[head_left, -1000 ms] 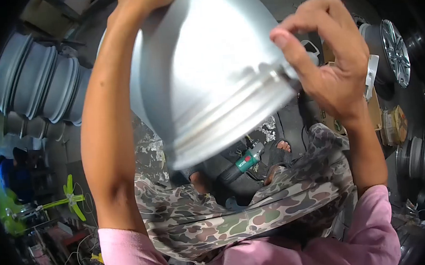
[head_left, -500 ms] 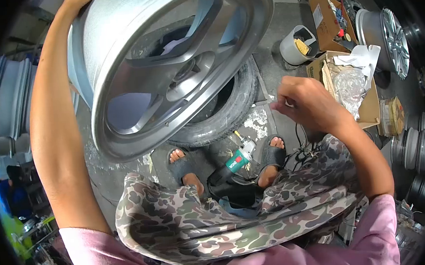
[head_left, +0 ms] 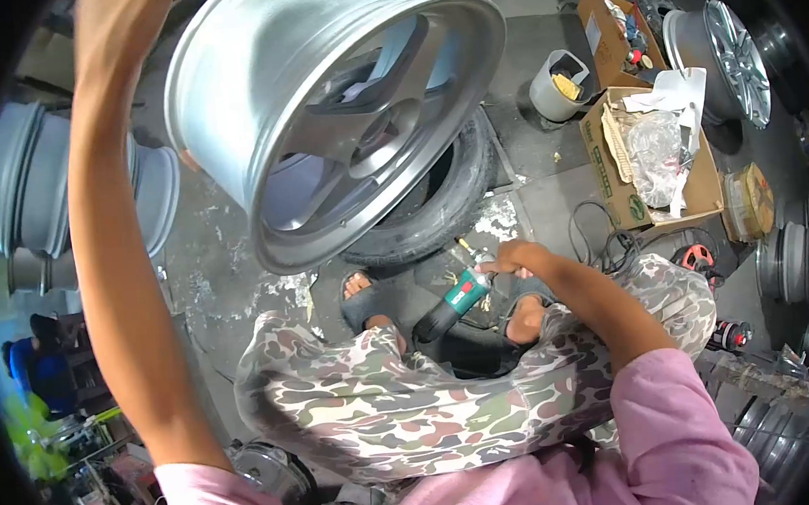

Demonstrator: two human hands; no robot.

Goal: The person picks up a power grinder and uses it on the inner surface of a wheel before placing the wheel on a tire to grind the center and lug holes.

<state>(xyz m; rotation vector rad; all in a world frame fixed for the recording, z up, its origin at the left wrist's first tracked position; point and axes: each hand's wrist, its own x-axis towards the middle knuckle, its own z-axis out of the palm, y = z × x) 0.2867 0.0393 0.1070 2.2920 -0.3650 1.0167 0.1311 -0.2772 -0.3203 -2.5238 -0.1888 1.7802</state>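
This was a wheel workshop. Silver rims (head_left: pixel 15 176) stood grouped at the left, a spoked wheel (head_left: pixel 330 131) tilted above a tyre (head_left: pixel 462 202), and a grinder (head_left: pixel 464 292) was close by. The grey floor (head_left: pixel 545 179) was patchy, with a loose cable (head_left: pixel 618 249), a bucket (head_left: pixel 552 103) and open boxes (head_left: pixel 605 173) about.

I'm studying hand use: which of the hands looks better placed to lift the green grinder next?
Probably the right. The right hand is down at the head of the green grinder, while the left hand is up at the picture's top edge, near the silver wheel and far from it.
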